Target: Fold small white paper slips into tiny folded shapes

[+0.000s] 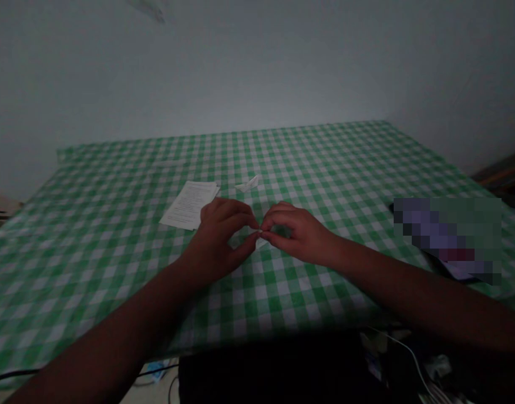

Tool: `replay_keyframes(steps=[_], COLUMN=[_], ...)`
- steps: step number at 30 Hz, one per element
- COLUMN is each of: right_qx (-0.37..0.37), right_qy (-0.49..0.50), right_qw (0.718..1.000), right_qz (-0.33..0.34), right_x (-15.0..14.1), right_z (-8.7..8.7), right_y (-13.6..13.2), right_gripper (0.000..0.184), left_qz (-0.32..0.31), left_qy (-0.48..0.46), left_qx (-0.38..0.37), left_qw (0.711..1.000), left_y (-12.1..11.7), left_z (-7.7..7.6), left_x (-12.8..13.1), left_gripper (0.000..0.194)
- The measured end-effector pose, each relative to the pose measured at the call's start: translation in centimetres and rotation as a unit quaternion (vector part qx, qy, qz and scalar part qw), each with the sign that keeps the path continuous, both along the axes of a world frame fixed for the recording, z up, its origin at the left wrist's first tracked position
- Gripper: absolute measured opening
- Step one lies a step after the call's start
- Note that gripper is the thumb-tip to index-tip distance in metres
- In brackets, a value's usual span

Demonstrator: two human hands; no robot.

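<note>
My left hand (226, 233) and my right hand (293, 230) meet over the middle of the table, thumbs and forefingers pinched together. Between the fingertips is a small piece of white paper (262, 243), mostly hidden by the fingers. Just left of and beyond my left hand lies a stack of printed paper sheets (190, 203). A small folded paper piece (249, 184) rests on the cloth a little beyond both hands.
A green and white checked tablecloth (324, 151) covers the table, which reaches back to a pale wall (257, 73). On the right lies a dark flat device with a blurred-out screen (438, 235). Cables (413, 359) and other items show below the near edge.
</note>
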State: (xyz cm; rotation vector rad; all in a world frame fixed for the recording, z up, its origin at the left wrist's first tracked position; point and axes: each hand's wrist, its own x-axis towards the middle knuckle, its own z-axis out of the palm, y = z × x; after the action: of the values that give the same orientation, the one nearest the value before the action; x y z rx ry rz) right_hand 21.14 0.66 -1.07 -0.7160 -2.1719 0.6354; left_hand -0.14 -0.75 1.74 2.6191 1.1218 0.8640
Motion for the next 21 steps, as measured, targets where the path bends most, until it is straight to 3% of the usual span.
replay_keyframes(steps=[11, 21], right_qx=[0.019, 0.013], right_qy=[-0.018, -0.04], right_qw=[0.999, 0.999], right_qz=[0.018, 0.023], right_x=[-0.13, -0.15], right_z=[0.32, 0.6], right_y=[-0.13, -0.25], right_gripper=[0.008, 0.013], left_qz=[-0.003, -0.026], left_qy=[0.006, -0.01], left_qx=[-0.006, -0.058], left_qw=[1.0, 0.998], left_y=[-0.26, -0.29], left_z=[0.08, 0.1], left_x=[0.13, 0.14], left_gripper=[0.006, 0.007])
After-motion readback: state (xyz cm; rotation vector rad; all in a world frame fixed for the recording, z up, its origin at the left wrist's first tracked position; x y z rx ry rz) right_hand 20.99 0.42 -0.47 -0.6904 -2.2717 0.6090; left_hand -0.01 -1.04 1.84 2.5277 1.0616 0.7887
